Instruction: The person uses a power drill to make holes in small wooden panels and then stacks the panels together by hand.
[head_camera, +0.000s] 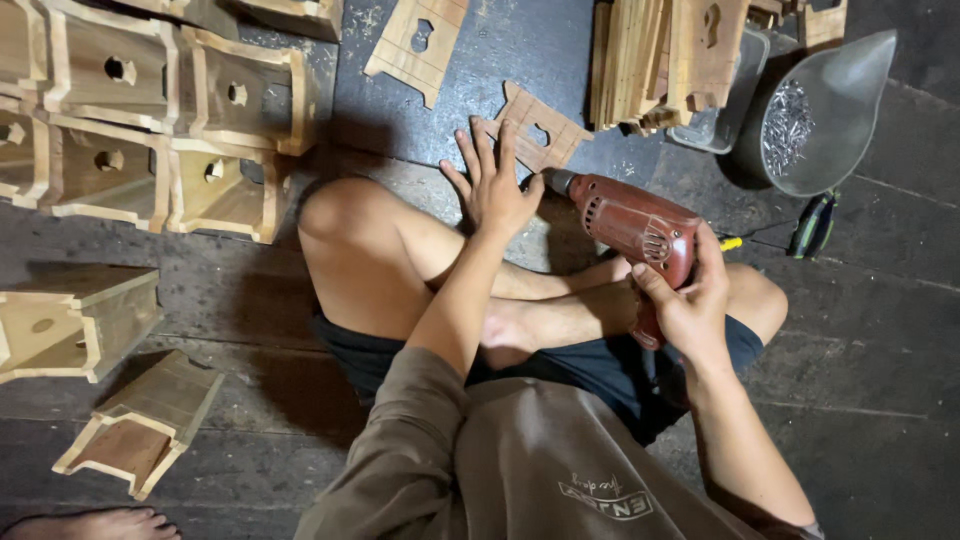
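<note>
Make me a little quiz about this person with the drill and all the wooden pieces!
1. True or false: the right hand holds the red drill.
2. What does the left hand rest on?
A. a flat wooden cutout
B. the bowl of nails
C. a wooden box
3. Fill in: the grey bowl at the upper right holds small metal ____.

Key:
1. True. The right hand grips the drill's handle.
2. A. The fingers are spread over the flat wooden cutout on the floor, with the drill's tip beside them.
3. Nails. The wooden boxes sit apart at the left.
</note>
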